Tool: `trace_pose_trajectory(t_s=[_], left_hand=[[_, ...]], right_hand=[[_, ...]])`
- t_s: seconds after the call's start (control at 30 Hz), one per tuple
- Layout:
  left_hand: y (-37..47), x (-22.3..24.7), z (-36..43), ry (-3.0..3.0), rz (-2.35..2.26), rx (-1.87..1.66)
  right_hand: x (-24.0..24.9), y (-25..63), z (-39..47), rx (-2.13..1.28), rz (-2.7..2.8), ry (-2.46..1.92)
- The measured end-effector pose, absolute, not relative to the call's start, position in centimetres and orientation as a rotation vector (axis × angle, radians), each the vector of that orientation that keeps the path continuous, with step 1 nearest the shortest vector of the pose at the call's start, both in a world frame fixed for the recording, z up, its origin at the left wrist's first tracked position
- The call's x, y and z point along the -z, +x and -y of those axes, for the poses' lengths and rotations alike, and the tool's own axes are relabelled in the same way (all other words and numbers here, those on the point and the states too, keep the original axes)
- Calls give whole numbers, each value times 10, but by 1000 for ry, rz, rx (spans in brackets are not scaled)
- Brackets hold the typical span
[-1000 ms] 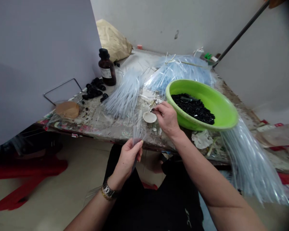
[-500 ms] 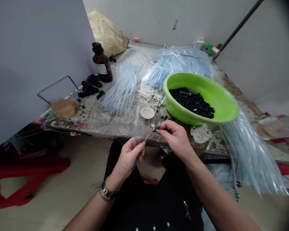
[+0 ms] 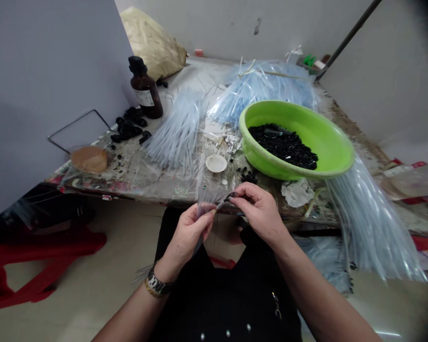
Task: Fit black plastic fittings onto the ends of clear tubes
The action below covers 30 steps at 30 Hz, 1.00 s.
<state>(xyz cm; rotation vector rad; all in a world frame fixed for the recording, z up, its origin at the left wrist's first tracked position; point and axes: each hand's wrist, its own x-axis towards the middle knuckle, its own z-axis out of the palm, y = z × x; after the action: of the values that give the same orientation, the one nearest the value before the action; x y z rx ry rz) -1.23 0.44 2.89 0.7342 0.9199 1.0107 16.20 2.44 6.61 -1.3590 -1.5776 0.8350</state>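
Over the table's front edge, my left hand (image 3: 192, 230) is closed around a bundle of clear plastic tubes (image 3: 205, 195). One tube slants out from its thumb and finger toward the right. My right hand (image 3: 257, 206) pinches a small black piece (image 3: 230, 196) between thumb and fingertips, at the end of that slanting tube. Whether the piece sits on the tube or only touches it, I cannot tell. A small white dish (image 3: 216, 164) lies just beyond the hands. Several small black pieces (image 3: 248, 175) are scattered beside the green basin (image 3: 328, 142), which holds a heap of them.
Clear tubes lie in a bundle (image 3: 180, 128) at the middle left and a larger pile (image 3: 267, 88) behind. Another bundle (image 3: 374, 223) hangs over the front edge at right. A brown bottle (image 3: 146, 90) stands near black caps (image 3: 128, 126). A red stool (image 3: 57, 261) is at lower left.
My right hand has brought the black piece down and left to the slanting tube's end. The left hand keeps its hold on the bundle. The view has shifted slightly.
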Motion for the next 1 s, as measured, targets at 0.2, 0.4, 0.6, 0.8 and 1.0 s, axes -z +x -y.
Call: trace_pose_trajectory(t_s=[0.2, 0.4, 0.6, 0.8, 1.0], left_hand=[[-12, -28, -5, 731, -951, -1005], [-12, -25, -4, 750, -942, -996], [-11, -23, -2, 763, -945, -973], [-9, -21, -1, 768, -935, -966], [-6, -24, -1, 767, -929, -931]], right_hand=[[-67, 162, -23, -860, 1562, -1356], [-66, 164, -21, -879, 1571, -1348], [-65, 167, -20, -917, 1557, -1381], [-68, 168, -18, -897, 1580, -1405], [-66, 170, -15, -947, 1556, -1466]])
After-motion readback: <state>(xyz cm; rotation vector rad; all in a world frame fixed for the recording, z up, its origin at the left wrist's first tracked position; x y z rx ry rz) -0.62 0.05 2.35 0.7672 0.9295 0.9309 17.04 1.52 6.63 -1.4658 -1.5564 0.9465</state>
